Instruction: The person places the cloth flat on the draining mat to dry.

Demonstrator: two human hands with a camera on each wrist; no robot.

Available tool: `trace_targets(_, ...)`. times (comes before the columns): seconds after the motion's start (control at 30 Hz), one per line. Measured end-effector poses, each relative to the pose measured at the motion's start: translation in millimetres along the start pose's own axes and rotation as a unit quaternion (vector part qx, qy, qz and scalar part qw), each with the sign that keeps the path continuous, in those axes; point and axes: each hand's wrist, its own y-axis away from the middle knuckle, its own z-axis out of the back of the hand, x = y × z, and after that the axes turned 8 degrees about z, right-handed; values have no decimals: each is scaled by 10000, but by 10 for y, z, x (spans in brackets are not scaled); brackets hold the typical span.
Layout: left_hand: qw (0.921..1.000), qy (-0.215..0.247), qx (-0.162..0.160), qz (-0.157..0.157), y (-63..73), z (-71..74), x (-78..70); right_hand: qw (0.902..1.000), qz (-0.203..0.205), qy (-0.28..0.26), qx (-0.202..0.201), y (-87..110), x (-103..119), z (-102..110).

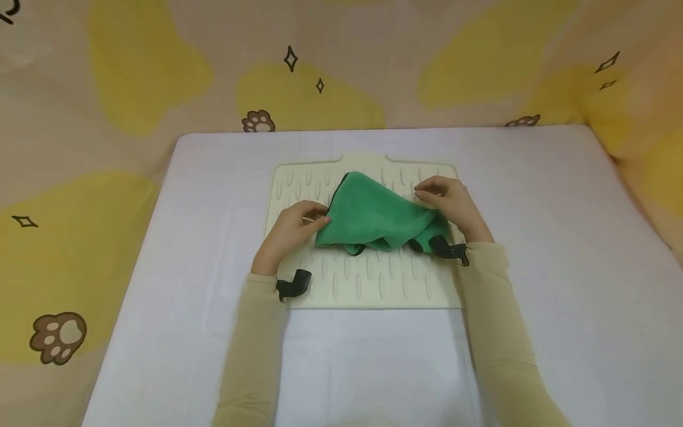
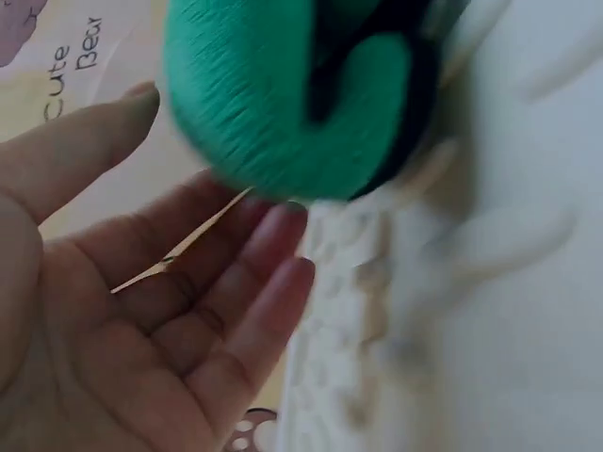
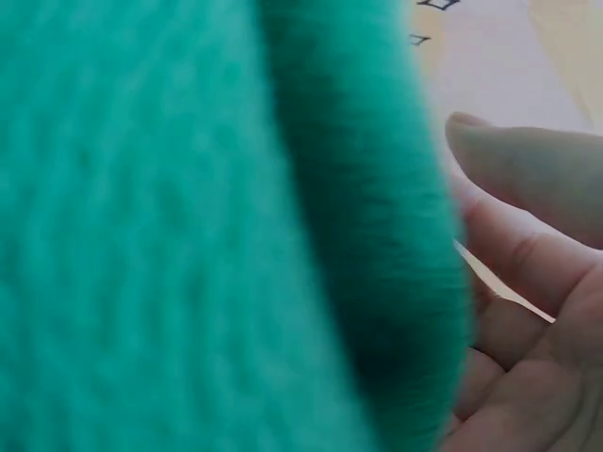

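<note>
A green cloth (image 1: 373,213) with dark edging lies bunched and partly folded on a cream ridged mat (image 1: 373,290). My left hand (image 1: 293,228) is at the cloth's left edge, with thumb and fingers apart. In the left wrist view a rolled fold of the cloth (image 2: 264,122) hangs just beyond the spread fingers (image 2: 273,311); whether they touch it I cannot tell. Over the cloth's right end, my right hand (image 1: 450,201) has its fingers loosely bent and nothing between them. Blurred cloth (image 3: 170,226) fills most of the right wrist view and hides part of that hand.
The mat lies on a white-covered table (image 1: 555,267), with a raised tab at its far edge. Behind and to the sides hangs a patterned fabric (image 1: 341,35) with yellow patches and paw prints. Black wrist straps (image 1: 294,284) show at both sleeves.
</note>
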Motion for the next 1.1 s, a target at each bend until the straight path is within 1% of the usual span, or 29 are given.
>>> trace_targets(0.07,9998,142,96,103,-28,-58,18,10000,-47,-9,75,29,-45,-32)
trace_targets(0.17,9994,308,101,130,-43,-100,44,9999,-83,-46,112,70,-82,-56)
trace_targets(0.3,9984,537,5,166,-48,-111,92,9996,-46,-42,257,90,-83,-66)
trace_targets(0.43,9973,710,53,166,-52,-114,132,9986,-101,52,507,103,-53,-70)
trace_targets(0.53,9963,835,76,165,-50,-111,148,9981,-121,36,597,107,-33,-80)
trace_targets(0.67,9940,1075,6,219,-45,-98,158,9988,26,35,481,97,-23,-93)
trace_targets(0.73,9921,1220,-103,283,-48,-93,167,9994,102,45,339,93,-28,-95)
trace_targets(0.83,9892,1382,-289,395,-61,-94,189,9999,112,54,89,93,-51,-89)
trace_targets(0.9,9887,1392,-321,459,-66,-97,198,9999,87,58,-47,99,-70,-79)
trace_targets(0.97,9895,1340,-189,505,-66,-97,209,9998,60,26,-179,107,-97,-65)
trace_targets(1.03,9908,1253,93,501,-53,-89,216,9995,51,-60,-315,119,-120,-47)
trace_targets(1.1,9905,1219,442,451,-38,-77,229,9986,13,-210,-487,132,-139,-31)
